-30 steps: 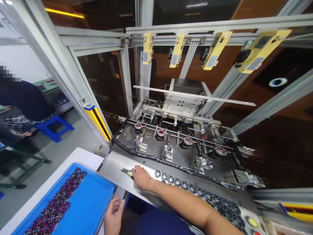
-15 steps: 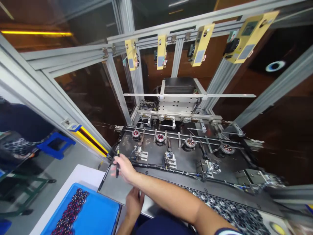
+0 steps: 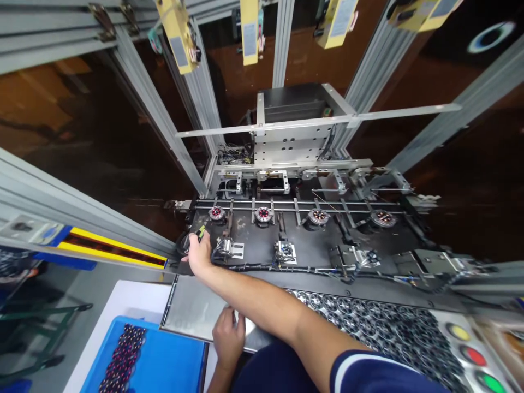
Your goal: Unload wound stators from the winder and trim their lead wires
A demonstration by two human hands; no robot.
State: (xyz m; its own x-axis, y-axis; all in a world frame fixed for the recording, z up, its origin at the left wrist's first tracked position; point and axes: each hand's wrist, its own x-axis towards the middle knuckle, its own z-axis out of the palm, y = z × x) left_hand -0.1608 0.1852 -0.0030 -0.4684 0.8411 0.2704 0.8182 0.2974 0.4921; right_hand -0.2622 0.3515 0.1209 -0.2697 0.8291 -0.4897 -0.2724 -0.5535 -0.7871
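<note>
My right hand (image 3: 199, 252) is stretched out to the left end of the dark machine bed, its fingers closed round a small black and yellow-green hand tool (image 3: 200, 232). The tool's tip points up towards the leftmost round wound part (image 3: 216, 213), which sits in a fixture and has red in it. Too little of the tool shows to name its kind. My left hand (image 3: 229, 334) is curled at the front edge of the metal plate (image 3: 192, 305), under my right forearm. Whatever its fingers may hold is hidden.
More wound parts (image 3: 263, 214) sit in fixtures along the bed. Small clamp units (image 3: 285, 252) and a cable bundle cross in front. Many dark metal rings (image 3: 368, 322) lie at the right. A blue tray (image 3: 167, 349) with stacked wound parts stands left, below a yellow sensor bar (image 3: 114, 248).
My right hand has moved further in over the machine bed, and the tool now tilts towards the leftmost fixture. My left hand stays near the plate's edge. The view has tipped down.
</note>
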